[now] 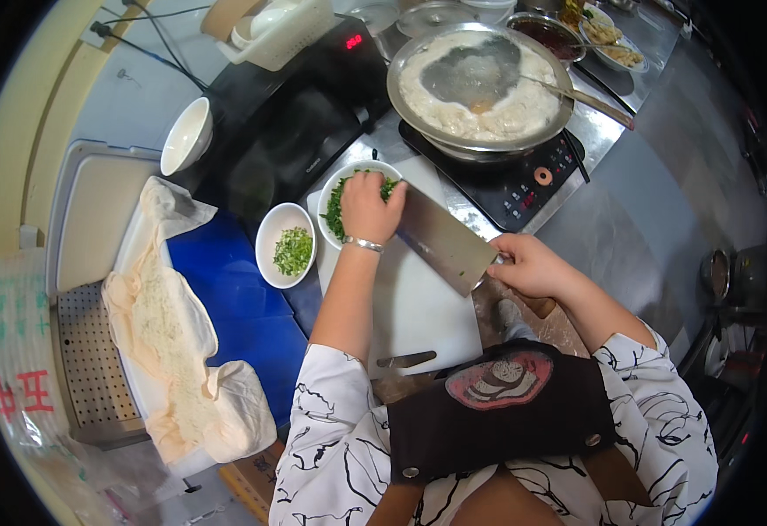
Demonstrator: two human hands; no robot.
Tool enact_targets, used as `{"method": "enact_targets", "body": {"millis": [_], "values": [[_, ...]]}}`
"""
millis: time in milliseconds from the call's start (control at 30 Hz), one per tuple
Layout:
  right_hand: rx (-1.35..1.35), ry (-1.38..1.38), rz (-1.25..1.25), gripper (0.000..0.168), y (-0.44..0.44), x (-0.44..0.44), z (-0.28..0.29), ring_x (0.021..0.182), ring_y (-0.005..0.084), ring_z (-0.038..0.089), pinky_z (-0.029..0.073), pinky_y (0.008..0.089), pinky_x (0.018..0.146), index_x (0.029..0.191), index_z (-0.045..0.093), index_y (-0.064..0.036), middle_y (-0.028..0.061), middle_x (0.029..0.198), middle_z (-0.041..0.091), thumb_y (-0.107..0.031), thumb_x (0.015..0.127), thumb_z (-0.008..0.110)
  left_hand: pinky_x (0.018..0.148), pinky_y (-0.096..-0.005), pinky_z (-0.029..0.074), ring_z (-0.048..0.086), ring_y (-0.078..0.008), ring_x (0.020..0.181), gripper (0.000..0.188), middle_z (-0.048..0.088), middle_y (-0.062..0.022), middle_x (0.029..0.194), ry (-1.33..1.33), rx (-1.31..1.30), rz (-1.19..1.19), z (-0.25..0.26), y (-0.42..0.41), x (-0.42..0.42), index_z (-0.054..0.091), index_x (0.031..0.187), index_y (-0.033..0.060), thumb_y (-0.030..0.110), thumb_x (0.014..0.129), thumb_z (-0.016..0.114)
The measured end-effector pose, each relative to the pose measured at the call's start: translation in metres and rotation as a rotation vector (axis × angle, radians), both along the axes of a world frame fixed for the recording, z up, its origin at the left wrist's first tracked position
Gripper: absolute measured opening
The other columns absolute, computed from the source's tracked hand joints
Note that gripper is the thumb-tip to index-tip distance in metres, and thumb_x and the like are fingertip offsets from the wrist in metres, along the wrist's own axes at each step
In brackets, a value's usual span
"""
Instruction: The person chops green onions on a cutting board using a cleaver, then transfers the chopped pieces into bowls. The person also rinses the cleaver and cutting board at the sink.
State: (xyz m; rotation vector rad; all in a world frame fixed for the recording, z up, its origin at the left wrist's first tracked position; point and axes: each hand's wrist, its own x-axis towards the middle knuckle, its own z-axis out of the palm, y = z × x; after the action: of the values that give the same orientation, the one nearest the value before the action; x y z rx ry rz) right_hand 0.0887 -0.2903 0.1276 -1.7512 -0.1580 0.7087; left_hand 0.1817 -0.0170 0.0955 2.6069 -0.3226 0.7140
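My right hand (533, 266) grips a cleaver (446, 240) by its handle end. The broad blade slants up and left above a white cutting board (416, 315), its far end by the rim of a white bowl of chopped greens (335, 214). Over that bowl is my left hand (370, 202), fingers down at the greens and thumb close to the blade; what the fingers may hold is hidden. A smaller white bowl (266, 253) beside it contains chopped scallions (293, 251). Near the board's front edge lies a small knife-like metal object (406, 359).
A wide metal pan (396, 98) of bubbling, foamy liquid stands on an induction cooker (521, 191), a ladle handle (600, 108) sticking out rightward. Left of it is a black microwave (272, 118) with a white bowl (186, 138) at its side. A cloth-lined container (166, 329) sits farther left.
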Motion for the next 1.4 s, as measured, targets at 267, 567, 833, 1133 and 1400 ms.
{"method": "enact_targets", "body": {"millis": [267,567,833,1133,1400], "values": [[0.104,0.041,0.039,0.017,0.016,0.013,0.011,0.054,0.0086,0.055,0.042,0.0258,0.050,0.098,0.063,0.004,0.0017,0.064,0.059,-0.006,0.085,0.062,0.075,-0.0475,0.046,0.057,-0.0384,0.082,0.020,0.059,-0.0179,0.080,0.127,0.115,0.246,-0.035,0.071,0.017,0.062,0.073,0.0006,0.019,0.079,0.066],[-0.190,-0.401,-0.044,0.030,0.038,0.026,0.013,0.072,0.0359,0.061,0.047,0.0402,0.065,0.092,0.060,0.008,0.0235,0.074,0.059,-0.017,0.077,0.067,0.084,-0.0446,0.048,0.058,-0.0351,0.091,0.022,0.066,-0.0169,0.092,0.132,0.106,0.176,-0.030,0.061,-0.002,0.070,0.097,0.0030,0.011,0.079,0.062],[-0.133,-0.369,-0.108,0.035,0.082,0.070,-0.006,0.083,0.0392,0.064,0.049,0.0405,0.073,0.097,0.062,0.008,0.0269,0.086,0.064,-0.021,0.078,0.068,0.094,-0.0438,0.043,0.052,-0.0341,0.112,0.057,0.055,-0.0153,0.128,-0.017,0.340,-0.002,-0.025,0.034,-0.031,0.055,0.126,0.0052,-0.001,0.070,0.061],[-0.063,-0.227,-0.079,0.023,0.070,0.054,0.023,0.059,0.0095,0.056,0.046,0.0253,0.055,0.104,0.061,0.003,0.0026,0.074,0.061,-0.009,0.084,0.063,0.100,-0.0428,0.041,0.046,-0.0341,0.123,0.071,0.045,-0.0158,0.141,0.066,0.407,0.157,-0.022,0.062,-0.019,0.045,0.138,0.0102,0.000,0.069,0.063],[-0.047,-0.304,-0.067,0.026,0.042,0.036,0.024,0.060,0.0178,0.055,0.043,0.0341,0.057,0.094,0.063,0.005,0.0118,0.069,0.059,-0.015,0.079,0.066,0.095,-0.0450,0.044,0.048,-0.0335,0.121,0.050,0.053,-0.0149,0.131,0.087,0.465,0.188,-0.020,0.065,-0.005,0.057,0.125,0.0076,0.007,0.075,0.061]]}}
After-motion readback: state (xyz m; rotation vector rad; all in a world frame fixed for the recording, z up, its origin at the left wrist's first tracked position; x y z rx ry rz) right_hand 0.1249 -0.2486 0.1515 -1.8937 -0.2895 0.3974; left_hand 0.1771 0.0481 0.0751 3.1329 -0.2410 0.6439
